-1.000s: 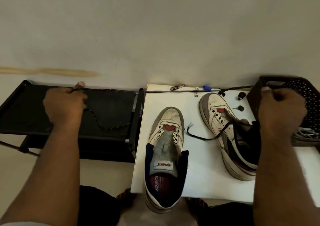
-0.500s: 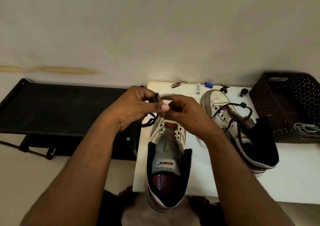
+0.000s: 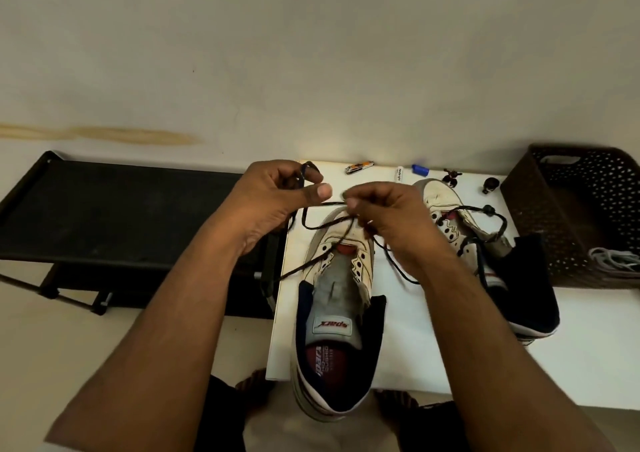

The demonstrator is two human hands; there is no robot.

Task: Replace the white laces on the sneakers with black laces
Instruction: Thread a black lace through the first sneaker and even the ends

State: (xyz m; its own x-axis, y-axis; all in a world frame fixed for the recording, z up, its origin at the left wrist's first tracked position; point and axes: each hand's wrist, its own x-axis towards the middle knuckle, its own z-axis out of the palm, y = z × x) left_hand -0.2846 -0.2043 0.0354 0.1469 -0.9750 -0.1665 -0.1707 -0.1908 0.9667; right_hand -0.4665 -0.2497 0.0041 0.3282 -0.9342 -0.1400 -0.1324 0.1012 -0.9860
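Above the near sneaker [image 3: 341, 299], left hand [image 3: 273, 202] and right hand [image 3: 388, 219] each pinch the black lace [image 3: 323, 223]; second sneaker [image 3: 460, 230] beside it on the tabletop [image 3: 571, 340].

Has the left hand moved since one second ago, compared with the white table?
Yes. The left hand moved rightward, from over the black bench to the far-left corner of the white table, where it now pinches the black lace.

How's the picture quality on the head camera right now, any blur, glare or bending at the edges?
Head view: dim, warm light; sharp enough to read the black lace held by the left hand and right hand. Wide-angle bending curves the white table and basket. No glare; soft shadows.
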